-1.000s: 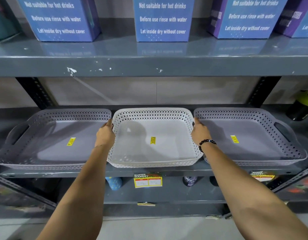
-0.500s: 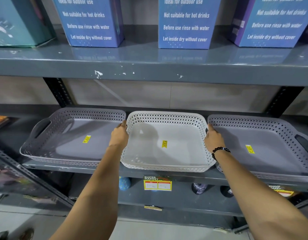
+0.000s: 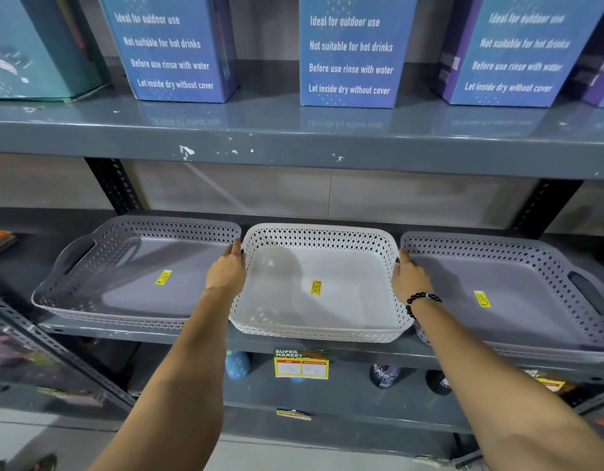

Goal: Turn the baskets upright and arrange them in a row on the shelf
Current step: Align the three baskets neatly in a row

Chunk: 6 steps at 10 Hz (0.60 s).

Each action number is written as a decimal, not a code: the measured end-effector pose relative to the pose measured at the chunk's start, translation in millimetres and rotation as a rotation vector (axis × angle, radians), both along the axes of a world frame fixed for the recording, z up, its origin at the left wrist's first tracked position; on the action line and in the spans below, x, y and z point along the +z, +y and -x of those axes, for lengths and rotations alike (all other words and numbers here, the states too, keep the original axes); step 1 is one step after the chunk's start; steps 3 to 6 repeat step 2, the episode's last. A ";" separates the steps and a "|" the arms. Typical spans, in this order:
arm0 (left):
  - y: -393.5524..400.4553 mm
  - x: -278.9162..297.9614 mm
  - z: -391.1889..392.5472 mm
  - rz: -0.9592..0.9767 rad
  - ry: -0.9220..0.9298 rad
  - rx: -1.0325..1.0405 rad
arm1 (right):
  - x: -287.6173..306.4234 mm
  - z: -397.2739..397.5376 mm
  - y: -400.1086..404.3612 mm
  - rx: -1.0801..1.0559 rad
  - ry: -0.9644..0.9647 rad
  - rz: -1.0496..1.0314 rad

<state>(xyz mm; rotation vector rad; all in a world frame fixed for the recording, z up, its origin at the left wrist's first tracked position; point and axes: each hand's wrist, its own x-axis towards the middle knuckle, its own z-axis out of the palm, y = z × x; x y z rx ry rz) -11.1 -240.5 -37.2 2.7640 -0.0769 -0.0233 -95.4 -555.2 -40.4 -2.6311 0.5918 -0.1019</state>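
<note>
So, three baskets sat upright in a row on the middle shelf [image 3: 205,339]: left grey basket [image 3: 134,270], white basket [image 3: 322,283] in the centre, right grey basket [image 3: 518,294]. All three openings faced up, and each had a yellow sticker on its floor. Rims of neighbouring baskets nearly touched; I couldn't tell if they made actual contact.

Left hand [image 3: 226,271] was pressed flat against the white basket's left wall, fingers pointing toward the back, wedged in the gap beside the left grey basket. Right hand [image 3: 407,280] mirrored it on the white basket's right wall, with a black bead bracelet [image 3: 421,300] on that wrist. Both hands gripped the white basket from the sides; the fingers weren't curled over the rim as far as I could see. The basket's front edge overhung the shelf lip slightly.

Upper shelf [image 3: 294,141] carried blue boxes [image 3: 350,52] with white care text, plus a teal box [image 3: 39,45] at far left. A supermarket price tag [image 3: 301,364] hung on the shelf edge below the white basket. Lower level held dark bottles, mostly hidden.
</note>
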 end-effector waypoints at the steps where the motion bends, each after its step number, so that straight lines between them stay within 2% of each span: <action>1: 0.5 4.0 15.6 -0.055 -0.055 -0.028 | 7.4 9.9 5.2 -0.007 0.034 0.136; 2: -2.2 11.0 31.7 -0.045 -0.161 -0.055 | 13.1 18.2 18.9 0.015 -0.050 0.236; 6: -2.2 11.0 31.7 -0.045 -0.161 -0.055 | 13.1 18.2 18.9 0.015 -0.050 0.236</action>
